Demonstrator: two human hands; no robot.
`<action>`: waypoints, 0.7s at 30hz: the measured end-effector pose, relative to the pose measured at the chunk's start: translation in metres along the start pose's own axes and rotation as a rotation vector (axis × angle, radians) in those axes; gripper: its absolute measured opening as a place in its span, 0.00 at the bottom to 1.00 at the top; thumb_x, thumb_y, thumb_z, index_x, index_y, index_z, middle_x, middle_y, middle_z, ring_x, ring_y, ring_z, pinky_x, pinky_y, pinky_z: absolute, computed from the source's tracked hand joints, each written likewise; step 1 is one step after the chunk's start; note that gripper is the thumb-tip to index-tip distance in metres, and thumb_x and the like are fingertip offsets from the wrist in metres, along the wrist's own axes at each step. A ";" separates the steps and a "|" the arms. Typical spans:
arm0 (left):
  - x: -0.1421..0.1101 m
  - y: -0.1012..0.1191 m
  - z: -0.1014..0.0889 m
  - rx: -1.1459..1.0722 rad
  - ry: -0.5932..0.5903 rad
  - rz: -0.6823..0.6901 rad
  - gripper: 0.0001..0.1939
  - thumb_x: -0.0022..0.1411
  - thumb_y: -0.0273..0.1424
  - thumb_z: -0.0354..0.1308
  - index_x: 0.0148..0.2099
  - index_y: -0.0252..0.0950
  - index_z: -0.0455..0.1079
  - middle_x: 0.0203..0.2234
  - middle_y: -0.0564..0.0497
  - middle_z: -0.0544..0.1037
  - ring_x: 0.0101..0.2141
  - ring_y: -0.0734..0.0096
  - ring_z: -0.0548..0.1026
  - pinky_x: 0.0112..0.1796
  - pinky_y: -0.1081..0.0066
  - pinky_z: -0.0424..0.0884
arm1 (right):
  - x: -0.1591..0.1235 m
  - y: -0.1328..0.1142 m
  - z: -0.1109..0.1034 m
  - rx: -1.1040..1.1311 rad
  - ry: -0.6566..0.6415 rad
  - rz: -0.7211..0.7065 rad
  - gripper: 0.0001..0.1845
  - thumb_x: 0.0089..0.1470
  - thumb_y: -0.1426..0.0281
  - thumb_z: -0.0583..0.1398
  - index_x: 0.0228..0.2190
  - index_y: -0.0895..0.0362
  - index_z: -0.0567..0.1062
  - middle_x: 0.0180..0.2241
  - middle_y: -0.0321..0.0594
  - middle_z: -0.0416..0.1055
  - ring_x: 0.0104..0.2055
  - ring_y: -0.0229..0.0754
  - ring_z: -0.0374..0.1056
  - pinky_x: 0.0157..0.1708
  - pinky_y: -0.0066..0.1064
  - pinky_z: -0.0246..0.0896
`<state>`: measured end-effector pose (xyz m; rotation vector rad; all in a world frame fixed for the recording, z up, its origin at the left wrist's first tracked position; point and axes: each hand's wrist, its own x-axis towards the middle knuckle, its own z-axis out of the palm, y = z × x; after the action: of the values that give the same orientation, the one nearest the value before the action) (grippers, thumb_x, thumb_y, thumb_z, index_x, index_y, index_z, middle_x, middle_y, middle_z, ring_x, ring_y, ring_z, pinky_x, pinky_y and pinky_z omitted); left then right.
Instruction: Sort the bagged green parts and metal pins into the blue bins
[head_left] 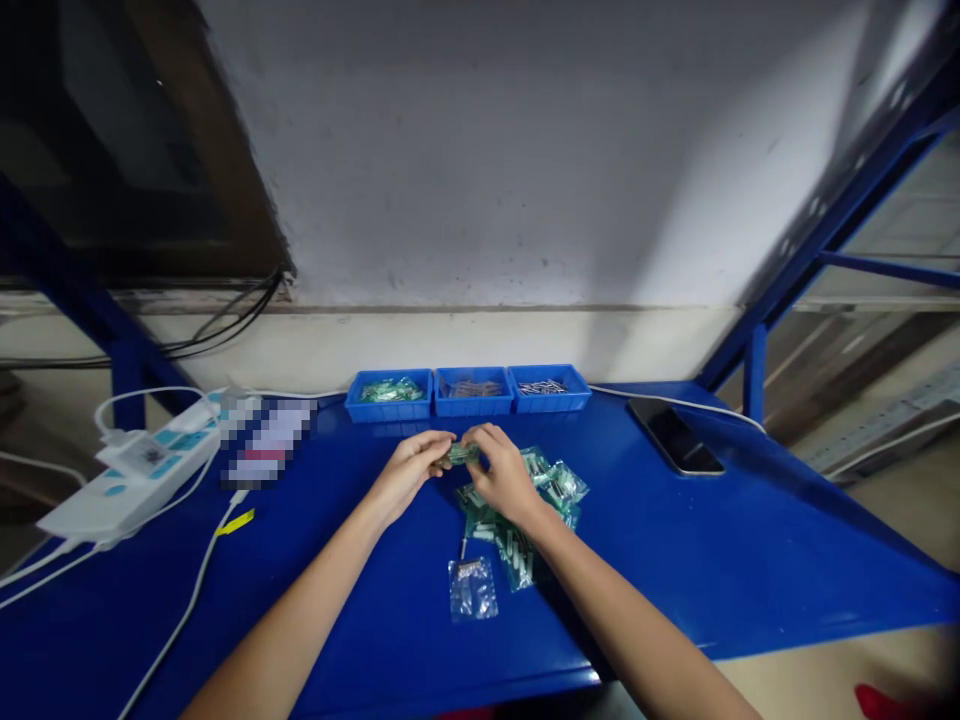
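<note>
A: What is nearest on the blue surface?

B: A clear bag with small pieces inside, lying flat. Just beyond it and to the right, green packets lie in a loose pile, partly under the right forearm.

A: And the hands?

B: They meet just beyond the near part of the pile. The left hand has its fingertips closed on one side of a small greenish bundle; the right hand pinches the other side. The bundle is up between them, its details too small to tell.

A: What is off to the left?

B: A white power strip with a plug in it, and a pixelated item. A white cable with a yellow tag runs to that item.

A: To the right?

B: A dark phone, lying flat.

A: Farther off?

B: Three blue bins in a row before the wall: the left bin holds green packets, the middle bin brownish pieces, the right bin thin dark and pale pieces.
</note>
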<state>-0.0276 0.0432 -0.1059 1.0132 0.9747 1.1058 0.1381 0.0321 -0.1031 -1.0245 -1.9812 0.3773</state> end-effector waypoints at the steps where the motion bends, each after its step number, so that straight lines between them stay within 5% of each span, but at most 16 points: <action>1: -0.001 -0.001 0.000 -0.013 -0.009 -0.008 0.20 0.47 0.35 0.67 0.43 0.32 0.73 0.30 0.47 0.77 0.29 0.70 0.73 0.30 0.74 0.65 | -0.001 0.000 0.002 -0.011 0.002 -0.016 0.17 0.45 0.82 0.51 0.34 0.55 0.71 0.41 0.44 0.67 0.45 0.46 0.62 0.44 0.36 0.60; 5: -0.004 -0.005 -0.001 -0.010 0.045 0.053 0.25 0.48 0.32 0.67 0.49 0.33 0.70 0.31 0.48 0.78 0.34 0.67 0.75 0.36 0.70 0.67 | -0.001 -0.003 0.006 -0.005 0.063 0.059 0.22 0.42 0.83 0.51 0.36 0.55 0.75 0.46 0.47 0.60 0.50 0.48 0.60 0.47 0.39 0.60; 9: -0.006 -0.006 -0.001 0.217 0.166 0.275 0.18 0.51 0.33 0.63 0.46 0.35 0.72 0.34 0.48 0.78 0.37 0.66 0.74 0.38 0.71 0.67 | 0.001 -0.013 0.001 0.151 0.033 0.299 0.11 0.52 0.70 0.54 0.34 0.57 0.76 0.34 0.43 0.65 0.37 0.44 0.65 0.39 0.36 0.61; 14: -0.018 -0.002 0.008 0.634 0.130 0.563 0.10 0.58 0.28 0.56 0.44 0.39 0.72 0.38 0.47 0.76 0.40 0.63 0.73 0.41 0.66 0.68 | 0.005 -0.014 0.000 0.480 0.007 0.547 0.20 0.54 0.56 0.53 0.24 0.59 0.73 0.21 0.36 0.68 0.25 0.37 0.63 0.27 0.28 0.56; 18: -0.028 0.000 0.017 0.849 0.038 0.727 0.10 0.59 0.26 0.53 0.36 0.42 0.75 0.38 0.47 0.76 0.43 0.61 0.70 0.46 0.61 0.66 | 0.005 -0.008 0.004 0.582 0.098 0.551 0.14 0.51 0.61 0.55 0.23 0.59 0.70 0.19 0.35 0.66 0.22 0.36 0.62 0.24 0.27 0.55; 21: -0.029 0.000 0.020 0.805 0.048 0.679 0.08 0.59 0.29 0.54 0.37 0.41 0.75 0.38 0.47 0.75 0.43 0.61 0.70 0.46 0.61 0.65 | 0.003 -0.008 0.005 0.548 0.159 0.494 0.10 0.50 0.64 0.55 0.27 0.58 0.70 0.23 0.36 0.68 0.26 0.38 0.63 0.27 0.28 0.58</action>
<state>-0.0135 0.0117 -0.0975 2.0869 1.1807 1.3003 0.1290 0.0299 -0.0992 -1.1214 -1.3472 1.0103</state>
